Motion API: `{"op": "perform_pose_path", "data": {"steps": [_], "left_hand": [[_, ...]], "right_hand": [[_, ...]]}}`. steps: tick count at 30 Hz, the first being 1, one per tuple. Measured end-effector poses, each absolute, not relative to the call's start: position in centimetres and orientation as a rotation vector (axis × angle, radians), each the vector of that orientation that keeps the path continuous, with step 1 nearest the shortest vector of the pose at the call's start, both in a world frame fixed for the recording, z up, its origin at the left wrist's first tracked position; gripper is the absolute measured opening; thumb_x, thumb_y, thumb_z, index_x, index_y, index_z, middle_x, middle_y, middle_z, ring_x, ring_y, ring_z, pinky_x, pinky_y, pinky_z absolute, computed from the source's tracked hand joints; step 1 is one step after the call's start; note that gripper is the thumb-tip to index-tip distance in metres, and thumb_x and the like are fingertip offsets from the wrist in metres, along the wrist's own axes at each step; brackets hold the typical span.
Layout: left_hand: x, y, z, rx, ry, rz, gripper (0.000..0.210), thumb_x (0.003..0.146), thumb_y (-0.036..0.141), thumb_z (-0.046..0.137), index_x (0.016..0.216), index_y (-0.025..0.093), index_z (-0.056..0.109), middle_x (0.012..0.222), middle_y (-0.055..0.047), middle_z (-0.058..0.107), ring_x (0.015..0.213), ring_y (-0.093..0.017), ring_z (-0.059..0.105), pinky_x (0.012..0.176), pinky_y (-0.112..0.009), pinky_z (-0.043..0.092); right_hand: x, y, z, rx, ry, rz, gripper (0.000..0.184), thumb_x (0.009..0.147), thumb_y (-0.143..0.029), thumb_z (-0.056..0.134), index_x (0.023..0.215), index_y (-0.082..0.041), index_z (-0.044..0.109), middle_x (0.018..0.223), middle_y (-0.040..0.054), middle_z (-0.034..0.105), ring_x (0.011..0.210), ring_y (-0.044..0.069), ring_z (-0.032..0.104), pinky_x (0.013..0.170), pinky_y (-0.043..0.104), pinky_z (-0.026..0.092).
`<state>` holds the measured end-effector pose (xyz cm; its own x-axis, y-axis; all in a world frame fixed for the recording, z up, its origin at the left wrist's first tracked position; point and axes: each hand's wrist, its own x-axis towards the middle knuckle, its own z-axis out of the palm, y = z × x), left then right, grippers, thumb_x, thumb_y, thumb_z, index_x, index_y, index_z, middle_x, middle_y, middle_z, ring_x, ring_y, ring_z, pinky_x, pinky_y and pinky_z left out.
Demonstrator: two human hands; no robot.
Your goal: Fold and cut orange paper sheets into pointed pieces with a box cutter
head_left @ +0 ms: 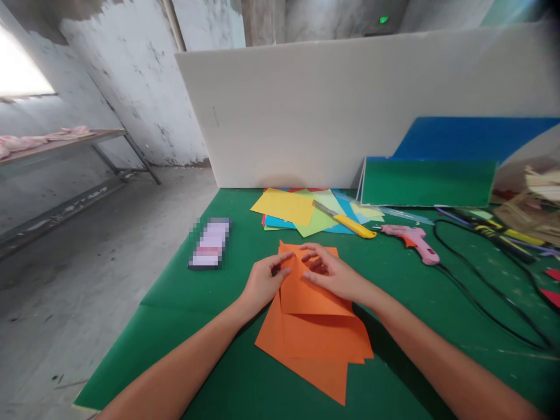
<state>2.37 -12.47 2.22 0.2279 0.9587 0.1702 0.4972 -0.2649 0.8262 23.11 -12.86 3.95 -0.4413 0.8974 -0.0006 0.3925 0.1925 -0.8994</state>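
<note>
Orange sheets of paper lie in a loose, overlapping stack on the green tabletop in front of me. The top orange sheet is creased and lifts a little off those beneath. At its left edge my left hand has thumb and forefinger closed on the paper near a raised fold. My right hand hovers over the upper right part of the same sheet, fingers curved and apart, thumb near the surface. Its fingertips partly cover the paper, and whether they touch it is unclear.
Coloured paper sheets with a yellow utility knife on top lie behind. To the right are a pink glue gun, its black cord and pliers. A phone lies left; a white board stands behind.
</note>
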Motion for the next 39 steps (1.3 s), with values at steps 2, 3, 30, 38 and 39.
{"op": "perform_pose_path", "data": {"steps": [2, 3, 30, 38, 39], "left_hand": [[2.4, -12.4, 2.3, 1.886, 1.347, 0.896, 0.037, 0.081, 0.021, 0.06, 0.117, 0.017, 0.068, 0.068, 0.001, 0.063, 0.061, -0.014, 0.056, 0.061, -0.025, 0.048], [2.4, -12.4, 2.3, 1.899, 1.348, 0.89, 0.036, 0.081, 0.021, 0.061, 0.115, 0.017, 0.069, 0.068, 0.001, 0.062, 0.061, -0.014, 0.056, 0.061, -0.025, 0.049], [2.0, -11.8, 1.4, 2.198, 1.278, 0.811, 0.017, 0.079, 0.019, 0.067, 0.096, 0.018, 0.071, 0.104, -0.006, 0.063, 0.062, -0.01, 0.057, 0.067, -0.028, 0.054], [1.6, -11.4, 1.6, 2.194, 1.289, 0.773, 0.017, 0.081, 0.016, 0.067, 0.096, 0.018, 0.074, 0.111, -0.008, 0.066, 0.097, -0.021, 0.065, 0.087, -0.033, 0.052], [1.5, -11.4, 1.6, 2.188, 1.296, 0.757, 0.017, 0.08, 0.016, 0.067, 0.096, 0.019, 0.074, 0.113, -0.008, 0.066, 0.101, -0.022, 0.064, 0.088, -0.034, 0.052]], "right_hand": [[23.9, -14.9, 3.8, -1.276, -2.025, 1.038, 0.047, 0.089, -0.033, 0.054, 0.135, -0.032, 0.041, 0.128, 0.0083, 0.054, 0.107, 0.021, 0.059, 0.091, 0.041, 0.05], [24.2, -15.8, 3.8, -1.308, -2.104, 0.914, 0.045, 0.091, -0.029, 0.051, 0.135, -0.033, 0.042, 0.134, 0.0079, 0.051, 0.116, 0.023, 0.054, 0.096, 0.043, 0.047], [24.2, -18.1, 2.9, -1.011, -2.726, 0.591, 0.054, 0.097, -0.016, 0.036, 0.147, -0.035, 0.033, 0.157, 0.001, 0.024, 0.145, 0.025, 0.019, 0.116, 0.052, 0.023], [24.1, -18.2, 3.2, -1.06, -2.728, 0.638, 0.05, 0.099, -0.019, 0.033, 0.146, -0.036, 0.035, 0.157, 0.0006, 0.025, 0.145, 0.026, 0.02, 0.115, 0.053, 0.024], [24.1, -18.2, 3.2, -1.062, -2.727, 0.644, 0.05, 0.099, -0.019, 0.032, 0.146, -0.036, 0.035, 0.157, 0.0005, 0.025, 0.145, 0.026, 0.02, 0.115, 0.053, 0.024]]}}
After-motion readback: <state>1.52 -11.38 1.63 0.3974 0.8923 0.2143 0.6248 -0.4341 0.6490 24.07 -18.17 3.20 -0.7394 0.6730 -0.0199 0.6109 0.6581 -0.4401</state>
